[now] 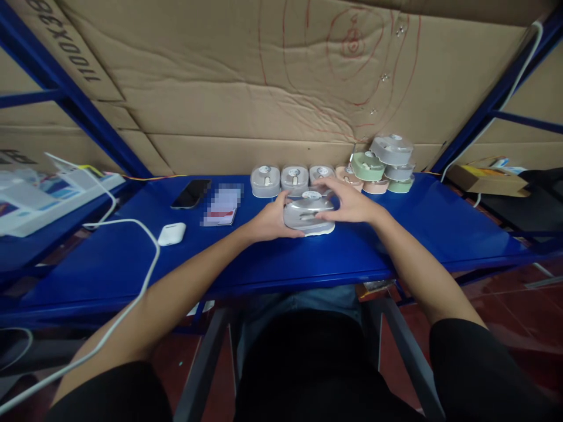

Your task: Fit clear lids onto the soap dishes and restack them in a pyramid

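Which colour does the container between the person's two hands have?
The container looks grey; the head view shows it best.

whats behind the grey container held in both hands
Partly visible behind the grey container are two similar containers; their covered lower parts cannot be seen.

Ten containers (303, 220), two phones (192, 194), one white case (171, 234) and two hands (270, 221) (353, 202) show.

Black print "1100X38" (64, 44) on cardboard wall (197, 105) at upper left, set aslant, last character at frame edge, dark lettering (17, 157) at far left partial and unreadable, round labels (312, 195) on clear-lidded containers (303, 220) too small to read.
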The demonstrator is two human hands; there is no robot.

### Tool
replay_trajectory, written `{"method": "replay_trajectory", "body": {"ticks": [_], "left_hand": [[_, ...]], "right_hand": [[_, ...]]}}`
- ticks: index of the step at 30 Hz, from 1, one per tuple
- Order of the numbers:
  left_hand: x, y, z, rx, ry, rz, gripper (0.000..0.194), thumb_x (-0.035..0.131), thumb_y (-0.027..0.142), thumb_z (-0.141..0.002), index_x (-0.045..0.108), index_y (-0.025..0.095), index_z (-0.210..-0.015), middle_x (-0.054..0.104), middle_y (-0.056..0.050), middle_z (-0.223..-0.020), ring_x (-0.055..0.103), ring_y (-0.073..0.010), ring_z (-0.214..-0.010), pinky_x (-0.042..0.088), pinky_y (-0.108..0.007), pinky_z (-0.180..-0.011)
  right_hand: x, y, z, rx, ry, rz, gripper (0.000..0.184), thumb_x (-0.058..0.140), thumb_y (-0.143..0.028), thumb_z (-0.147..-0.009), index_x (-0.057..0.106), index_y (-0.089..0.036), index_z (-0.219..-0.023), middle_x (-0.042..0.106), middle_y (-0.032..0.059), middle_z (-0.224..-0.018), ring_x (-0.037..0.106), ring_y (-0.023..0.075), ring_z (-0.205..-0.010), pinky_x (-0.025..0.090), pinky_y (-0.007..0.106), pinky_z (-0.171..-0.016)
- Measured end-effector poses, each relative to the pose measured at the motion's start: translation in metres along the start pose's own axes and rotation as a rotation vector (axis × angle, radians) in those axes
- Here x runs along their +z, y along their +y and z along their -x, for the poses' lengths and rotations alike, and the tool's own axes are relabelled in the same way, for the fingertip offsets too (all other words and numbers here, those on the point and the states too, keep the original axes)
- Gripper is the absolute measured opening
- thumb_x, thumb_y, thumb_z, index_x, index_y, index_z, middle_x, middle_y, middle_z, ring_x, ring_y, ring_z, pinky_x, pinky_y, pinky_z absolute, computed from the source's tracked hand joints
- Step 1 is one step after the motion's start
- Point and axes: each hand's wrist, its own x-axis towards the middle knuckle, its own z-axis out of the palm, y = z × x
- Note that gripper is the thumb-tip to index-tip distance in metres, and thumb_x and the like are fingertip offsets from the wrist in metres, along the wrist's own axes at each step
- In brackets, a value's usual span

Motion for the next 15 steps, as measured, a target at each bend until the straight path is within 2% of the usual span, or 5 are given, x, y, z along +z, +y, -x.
{"method": "replay_trajectory", "body": {"ticks": [5,9,12,15], "left_hand": [[0.002,-0.003,-0.001,0.009,-0.012,0.089,0.132,0.106,0.053,-0.058,0.038,0.020,-0.165,0.063,-0.024,-0.155,0.061,-0.0499,-0.147,0.047,-0.068,-0.124],[0.001,-0.005,-0.001,0.005,-0.022,0.036,0.128,0.106,0.054,-0.056,0.042,0.022,-0.163,0.062,-0.023,-0.154,0.059,-0.0514,-0.147,0.048,-0.071,-0.122],[0.001,-0.004,-0.001,0.008,-0.045,-0.019,0.126,0.104,0.056,-0.059,0.043,0.022,-0.164,0.059,-0.025,-0.158,0.058,-0.0517,-0.149,0.047,-0.073,-0.122],[0.000,0.001,0.000,-0.001,-0.045,-0.106,0.126,0.101,0.056,-0.062,0.040,0.020,-0.167,0.056,-0.027,-0.163,0.054,-0.0528,-0.153,0.045,-0.073,-0.124]], "right_hand": [[0.010,0.002,-0.001,-0.019,-0.075,0.059,0.092,0.093,-0.063,-0.077,0.063,-0.023,-0.153,0.069,0.0154,-0.136,0.069,0.0380,-0.124,0.057,0.060,-0.111],[0.015,0.004,-0.002,-0.027,-0.107,0.074,0.090,0.092,-0.068,-0.076,0.067,-0.023,-0.150,0.069,0.0142,-0.133,0.068,0.0387,-0.124,0.056,0.061,-0.111],[0.015,0.003,-0.002,-0.018,-0.117,0.076,0.091,0.093,-0.067,-0.077,0.067,-0.021,-0.151,0.069,0.0147,-0.132,0.069,0.0389,-0.123,0.056,0.060,-0.111],[0.014,0.002,-0.002,-0.029,-0.120,0.054,0.089,0.094,-0.064,-0.077,0.067,-0.025,-0.152,0.069,0.0138,-0.136,0.068,0.0384,-0.127,0.056,0.059,-0.113]]}}
